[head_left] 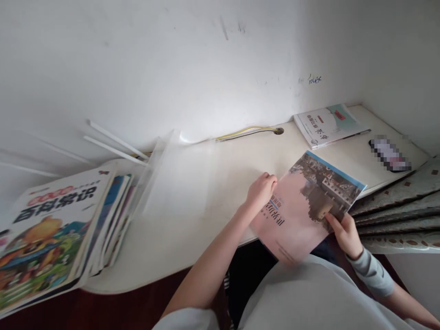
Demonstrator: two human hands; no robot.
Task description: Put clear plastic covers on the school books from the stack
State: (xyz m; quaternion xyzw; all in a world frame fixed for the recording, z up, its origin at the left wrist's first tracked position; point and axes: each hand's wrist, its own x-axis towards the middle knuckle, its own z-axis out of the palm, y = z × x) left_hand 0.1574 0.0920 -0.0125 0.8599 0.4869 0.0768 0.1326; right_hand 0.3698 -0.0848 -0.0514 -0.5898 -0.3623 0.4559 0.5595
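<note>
A thin softcover book with a pink cover and a photo of old buildings is held tilted over the front edge of the desk, close to my body. My left hand is closed on its left edge, with the fingertips partly hidden behind it. My right hand grips the lower right edge, its thumb lying on the cover and the other fingers underneath. The book's blue spine strip faces away from me, toward the upper right.
On the white desk, several books lean in a clear stand at the left. A stack of booklets lies at the back right, near a phone. Cables run along the wall to a hole. A curtain hangs at the right.
</note>
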